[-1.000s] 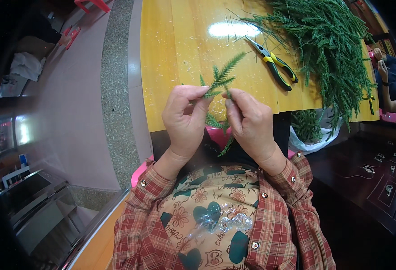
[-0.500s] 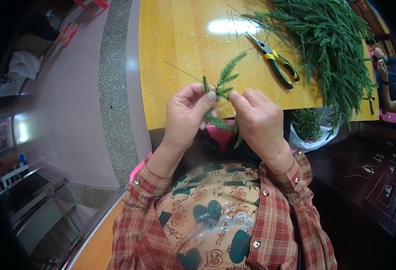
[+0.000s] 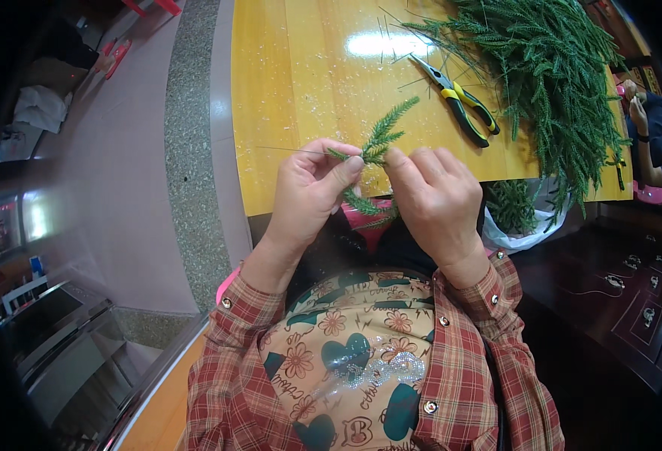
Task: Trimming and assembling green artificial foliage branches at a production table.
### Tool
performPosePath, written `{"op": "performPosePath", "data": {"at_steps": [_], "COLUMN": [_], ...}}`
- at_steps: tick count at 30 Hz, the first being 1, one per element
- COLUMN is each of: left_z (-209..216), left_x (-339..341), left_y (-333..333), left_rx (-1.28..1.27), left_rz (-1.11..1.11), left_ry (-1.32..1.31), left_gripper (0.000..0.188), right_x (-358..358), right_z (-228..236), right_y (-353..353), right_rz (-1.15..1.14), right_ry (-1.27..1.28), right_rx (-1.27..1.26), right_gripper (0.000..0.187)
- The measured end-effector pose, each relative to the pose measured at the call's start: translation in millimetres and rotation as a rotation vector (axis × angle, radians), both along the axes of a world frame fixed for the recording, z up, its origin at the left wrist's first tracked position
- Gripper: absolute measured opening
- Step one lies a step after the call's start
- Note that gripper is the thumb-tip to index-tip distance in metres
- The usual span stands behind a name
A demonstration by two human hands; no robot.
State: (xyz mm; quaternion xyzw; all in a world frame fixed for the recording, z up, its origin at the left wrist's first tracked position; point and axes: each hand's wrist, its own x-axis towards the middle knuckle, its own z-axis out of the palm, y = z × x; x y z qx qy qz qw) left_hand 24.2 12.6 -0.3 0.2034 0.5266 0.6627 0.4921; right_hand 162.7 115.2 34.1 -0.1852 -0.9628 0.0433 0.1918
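Left hand [image 3: 312,188]: my thumb and forefinger are pinched on a green needle-leaved sprig [image 3: 385,135], at the point where its branches meet. Right hand [image 3: 440,203]: my fingers are curled and drawn narrow against the right side of the sprig; what lies between their tips is hidden, so I cannot tell what they grip. A thin wire [image 3: 274,148] sticks out to the left, past my left forefinger.

Sprig position: held up in front of me at the near edge of the desk [image 3: 293,83]. Its longest tip points toward the far right corner; its lower branches hang on my side of the edge.

Pliers [image 3: 459,101] with yellow-and-black handles lie right of the sprig, nose toward the far edge, handles toward the near one. Pale flecks are scattered over the wood. Loose thin wires [image 3: 466,66] lie beyond the pliers, running up to a large heap of green sprigs [image 3: 556,83]. The heap covers the far right part and droops over the near edge at the right. Below that edge: a white plastic bag [image 3: 519,243] with more greenery [image 3: 510,207].
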Motion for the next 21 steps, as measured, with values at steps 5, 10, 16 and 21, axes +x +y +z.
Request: {"op": "performPosePath", "data": {"at_steps": [5, 10, 16, 21], "left_z": [1, -2, -9, -7], "left_x": [2, 8, 7, 8], "left_y": [-1, 2, 1, 3], "left_rx": [-0.036, 0.012, 0.001, 0.017], "left_rz": [0.058, 0.099, 0.077, 0.128], "left_ry": [0.031, 0.081, 0.424, 0.616], "left_gripper": [0.011, 0.008, 0.007, 0.004], "right_x": [-8, -11, -9, -12], "right_z": [-1, -10, -5, -6], "right_y": [5, 6, 2, 1], "right_rz": [0.101, 0.203, 0.175, 0.165], "right_ry": [0.277, 0.217, 0.092, 0.118], "right_rx": [0.264, 0.24, 0.276, 0.098], "right_gripper": [0.029, 0.032, 0.032, 0.028]}}
